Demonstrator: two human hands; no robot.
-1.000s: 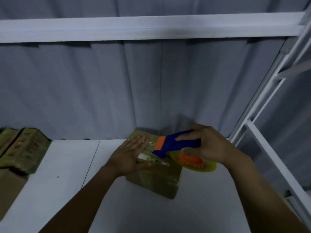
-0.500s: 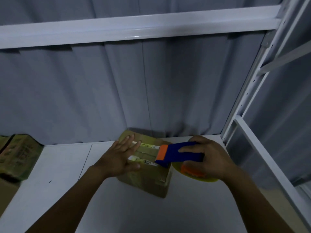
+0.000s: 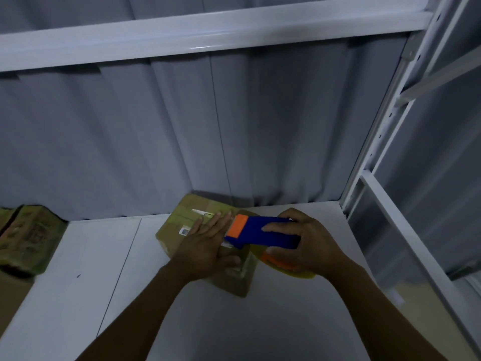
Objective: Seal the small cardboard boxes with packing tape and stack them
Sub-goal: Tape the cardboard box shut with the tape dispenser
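Note:
A small brown cardboard box (image 3: 182, 217) with a white label lies on the white shelf (image 3: 104, 269), close to the back wall. My left hand (image 3: 205, 243) lies flat on the box top, fingers straight, pressing it down. My right hand (image 3: 304, 243) grips a blue and orange tape dispenser (image 3: 260, 231) with a yellowish roll of tape (image 3: 299, 273) under it. The dispenser's orange end rests on the box top, right beside my left fingers. The near right part of the box top is hidden by both hands.
Other cardboard boxes (image 3: 28, 238) sit at the shelf's left end. A white upper shelf beam (image 3: 208, 32) runs overhead, and a white rack upright (image 3: 377, 157) stands at the right. A grey corrugated wall (image 3: 182, 126) closes the back.
My left hand has slid towards the box's near right end and meets the dispenser. The dispenser's orange end has moved further over the box top. The view shifted slightly.

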